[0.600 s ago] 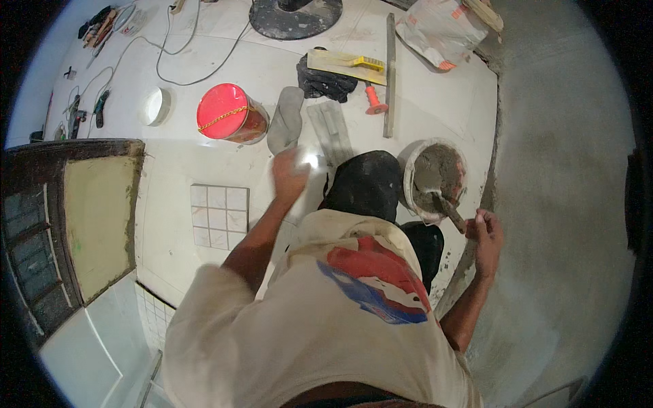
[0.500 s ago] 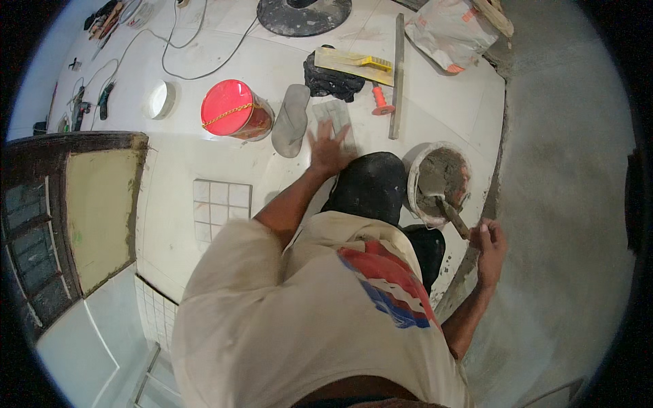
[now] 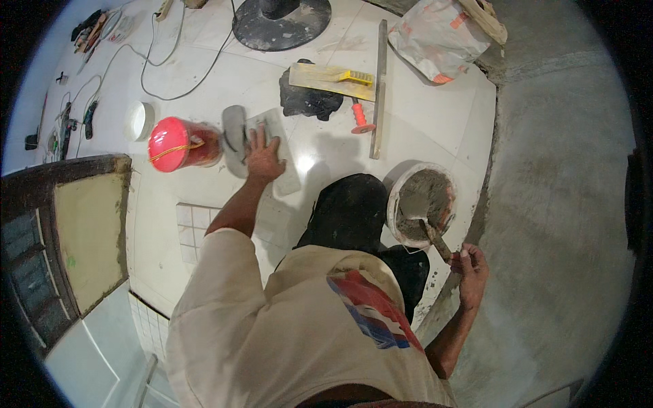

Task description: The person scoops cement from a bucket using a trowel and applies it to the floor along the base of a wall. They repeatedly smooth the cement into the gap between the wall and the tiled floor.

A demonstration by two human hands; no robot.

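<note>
My left hand (image 3: pixel 264 156) lies with spread fingers on a pale grey flat rectangular piece (image 3: pixel 286 175), perhaps a tile. This piece borders a grey slipper (image 3: pixel 233 129), which is close to the red-topped bucket (image 3: pixel 178 144) with a yellow rope-like strand. On the right, my right hand (image 3: pixel 473 272) has its fingers closed at the handle end of a trowel (image 3: pixel 439 243). The trowel's blade rests in grey mortar (image 3: pixel 425 194) inside a white bucket (image 3: pixel 392 204). My dark-clothed knee is left of that bucket.
A yellow-handled float (image 3: pixel 333 80) lies on a black bag (image 3: pixel 299 102). Beside it are a red-handled tool (image 3: pixel 360 119) and a long straight bar (image 3: pixel 379 95). Farther off are a round black base (image 3: pixel 282 27), a whitish sack (image 3: pixel 435 41) and cables. Small-square tile (image 3: pixel 194 221) lies left.
My left hand has moved left with the flat piece; the slipper and red-topped bucket have shifted left too. My right hand has come onto the trowel handle's end. The whole view has shifted.
</note>
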